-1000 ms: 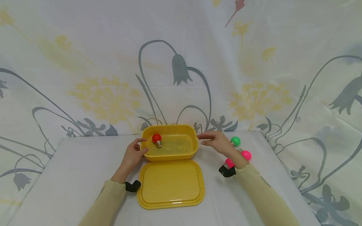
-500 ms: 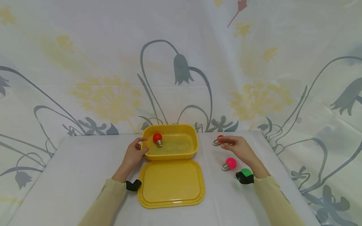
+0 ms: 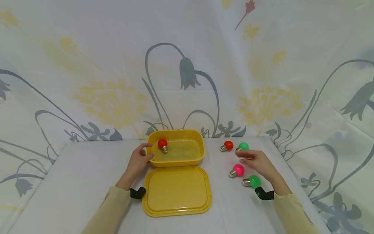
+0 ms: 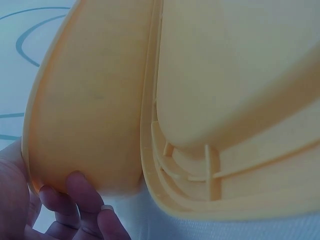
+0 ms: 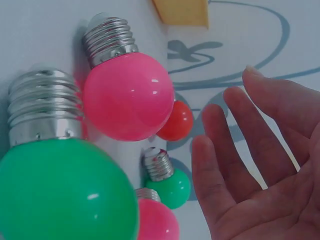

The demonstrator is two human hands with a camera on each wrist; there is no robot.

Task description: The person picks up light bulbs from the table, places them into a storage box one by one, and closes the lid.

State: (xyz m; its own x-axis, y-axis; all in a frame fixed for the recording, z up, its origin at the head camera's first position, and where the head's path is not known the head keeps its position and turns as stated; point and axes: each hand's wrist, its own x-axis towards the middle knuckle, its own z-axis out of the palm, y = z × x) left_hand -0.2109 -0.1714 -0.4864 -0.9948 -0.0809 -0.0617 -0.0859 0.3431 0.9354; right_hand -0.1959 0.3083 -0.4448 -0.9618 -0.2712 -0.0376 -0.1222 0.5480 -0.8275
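Observation:
At the left end of the yellow plastic box (image 3: 175,163), my left hand (image 3: 138,162) grips the wall, its fingers and thumb at the rim. Inside the box lies one red light bulb (image 3: 162,143) with a metal screw base. My right hand (image 3: 260,164) is held above the loose bulbs on the right, fingers extended and holding nothing. Around it lie a red bulb (image 3: 228,145), a green bulb (image 3: 243,146), a pink bulb (image 3: 239,169) and a nearer green bulb (image 3: 255,181). A further pink bulb (image 5: 157,220) is mostly hidden under that hand in the head view.
Directly in front of the box lies its flat yellow lid (image 3: 176,191), ridged side visible in the left wrist view. A white cloth covers the table (image 3: 81,182). Behind it hangs a curtain (image 3: 122,65) with a flower print.
My right hand has drawn back from the box's right end, moving right and nearer over the loose bulbs, uncovering red and green ones. The left hand stays at the box.

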